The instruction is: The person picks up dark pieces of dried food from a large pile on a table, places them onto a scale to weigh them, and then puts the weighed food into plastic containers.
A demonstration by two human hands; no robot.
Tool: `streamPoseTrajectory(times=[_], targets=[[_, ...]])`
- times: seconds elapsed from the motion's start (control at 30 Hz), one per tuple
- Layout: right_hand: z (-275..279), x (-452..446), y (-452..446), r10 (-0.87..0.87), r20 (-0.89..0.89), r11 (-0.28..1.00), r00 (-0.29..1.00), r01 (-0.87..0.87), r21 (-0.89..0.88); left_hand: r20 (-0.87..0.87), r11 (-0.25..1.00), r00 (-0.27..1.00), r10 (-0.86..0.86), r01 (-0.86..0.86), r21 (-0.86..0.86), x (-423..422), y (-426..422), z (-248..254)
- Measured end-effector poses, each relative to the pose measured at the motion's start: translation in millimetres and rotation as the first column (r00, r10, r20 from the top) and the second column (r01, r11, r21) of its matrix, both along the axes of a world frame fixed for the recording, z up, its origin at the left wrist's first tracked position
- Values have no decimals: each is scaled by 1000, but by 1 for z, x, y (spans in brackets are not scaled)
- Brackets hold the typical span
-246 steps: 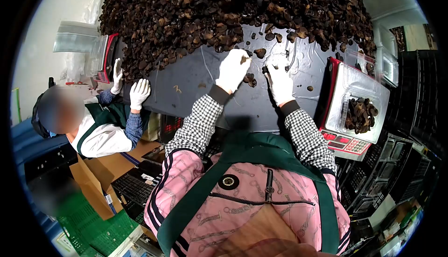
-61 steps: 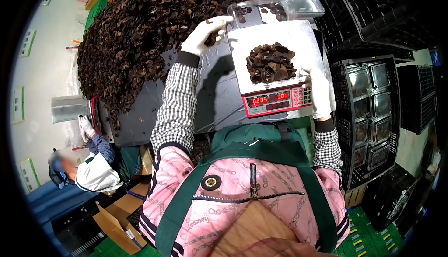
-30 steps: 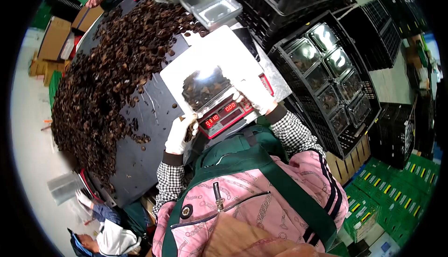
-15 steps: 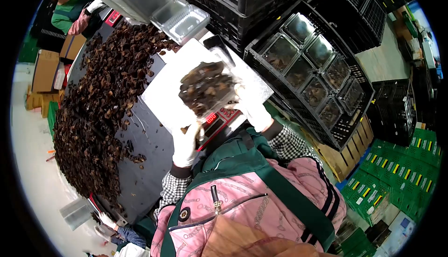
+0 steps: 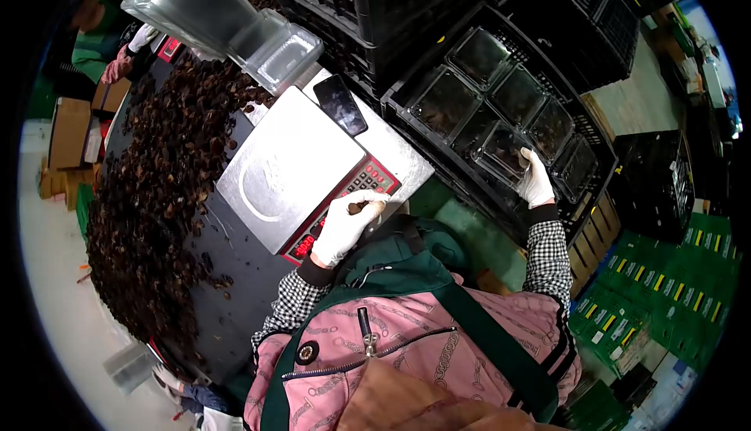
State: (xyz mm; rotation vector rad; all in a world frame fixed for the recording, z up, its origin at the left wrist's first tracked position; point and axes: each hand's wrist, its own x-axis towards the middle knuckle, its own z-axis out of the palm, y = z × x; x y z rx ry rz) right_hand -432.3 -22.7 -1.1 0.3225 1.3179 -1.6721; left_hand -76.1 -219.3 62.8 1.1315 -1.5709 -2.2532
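Observation:
My left hand (image 5: 348,224), in a white glove, is curled round a few dark brown mushroom pieces (image 5: 357,207) above the front edge of the scale (image 5: 293,167). The scale's white plate has nothing on it, and red digits glow on its panel. My right hand (image 5: 535,179), also gloved, grips the near edge of a clear plastic box (image 5: 501,149) with dark contents. That box is at the black crate (image 5: 575,235), among several similar lidded boxes. Whether it rests fully on the crate's floor I cannot tell.
A phone (image 5: 341,105) lies beside the scale. Stacked clear containers (image 5: 199,8) and an open one (image 5: 283,54) stand behind it. Dark mushrooms (image 5: 149,220) are heaped along the table (image 5: 235,274). Two co-workers are at the left. Black crates (image 5: 649,184) and green crates (image 5: 673,274) stand right.
The filled box has left the scale, and my right hand has moved right with a box to the black crate. My left hand has shifted right, still round the mushroom pieces. The view has turned slightly.

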Motion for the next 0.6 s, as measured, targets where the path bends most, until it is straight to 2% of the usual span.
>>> streamPoseTrajectory(times=[0.03,0.1,0.13,0.17,0.2,0.23,0.27,0.3,0.33,0.37,0.4,0.43,0.47,0.5,0.53,0.57,0.6], targets=[[-6,-4,-2,29,57,998,998,-26,-62,1,1000,1000,16,-16,9,0,0,0],[-53,-24,3,211,-116,977,971,-211,15,-10,998,999,51,-51,26,0,3,-3],[-46,-17,-10,224,-237,956,945,-167,240,-14,997,997,72,-71,33,-1,4,-3],[-65,-25,-10,276,-282,907,919,-153,392,8,997,997,77,-77,21,-1,6,-1],[-65,-34,-11,612,-390,671,688,-191,717,5,996,996,86,-86,20,-1,8,2],[-50,-34,-20,874,-321,365,365,-58,929,0,996,996,93,-93,16,0,9,3],[-34,-25,-22,915,-336,306,222,157,939,22,995,995,96,-96,-12,3,12,3],[-8,-9,-33,945,-318,268,78,373,888,34,994,994,103,-103,-26,7,13,3],[1,-3,-46,803,-595,537,25,402,742,35,991,991,129,-128,-25,12,14,0],[26,18,-68,656,-754,712,29,307,631,36,988,988,152,-151,-20,16,17,-3],[43,45,-95,399,-914,905,69,134,405,46,985,984,172,-172,-4,19,19,-4],[60,75,-122,318,-935,946,155,9,323,53,982,981,189,-190,9,20,21,-5],[68,103,-148,294,-907,955,302,-133,265,57,978,977,208,-209,20,21,22,-5],[61,125,-173,277,-934,942,226,-256,218,47,974,973,226,-227,14,20,23,-4],[34,139,-198,272,-873,885,405,-462,61,39,969,968,247,-248,8,19,26,-3],[10,154,-223,242,-828,859,505,-509,-60,34,963,963,268,-268,3,20,30,0],[-8,162,-245,321,-870,830,375,-554,67,38,956,956,291,-292,27,21,31,5]])
